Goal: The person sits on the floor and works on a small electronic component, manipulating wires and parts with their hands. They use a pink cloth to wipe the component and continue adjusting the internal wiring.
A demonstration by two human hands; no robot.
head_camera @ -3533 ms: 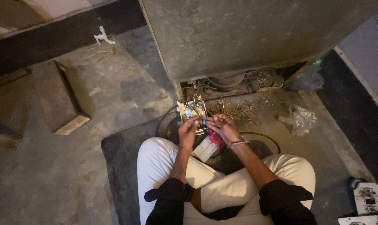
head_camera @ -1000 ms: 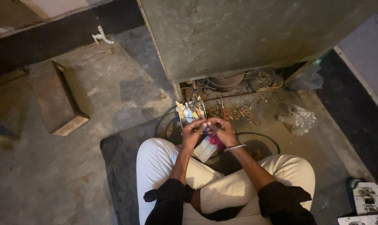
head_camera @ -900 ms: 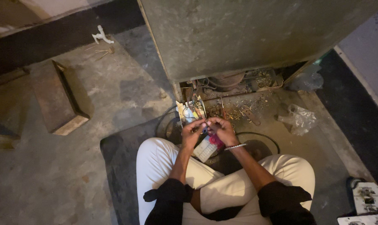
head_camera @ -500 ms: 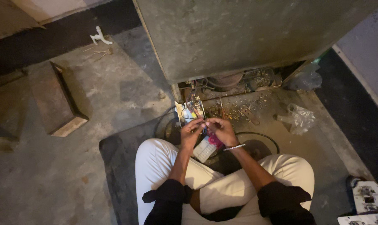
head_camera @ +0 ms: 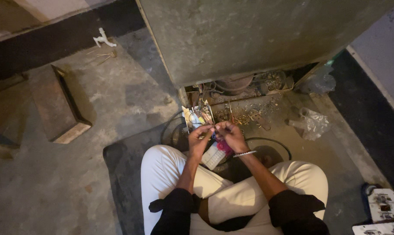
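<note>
A person sits cross-legged on a dark mat on a concrete floor, seen from above, white trousers filling the lower frame. Both hands meet just in front of the knees: the left hand and right hand are drawn close together, fingertips pinching something thin between them, most likely a wire, though it is too small to be sure. Just under the hands, touching or nearly so, sits a small white block with a pink piece beside it. The wire looks light and limp, likely to bend and spring back, and easy to lose from the grip; it seems best held near its bare end with fingertips only. The block appears stiff and light, safe to grip by its long sides. Directly ahead stands a large grey metal cabinet, its open base crowded with dusty parts, loose metal bits and black cable, so there is little free room forward. A crumpled plastic bag lies to the right, and circuit boards sit at the far right corner. A wooden tray lies well apart to the left, where the floor offers the most space.
</note>
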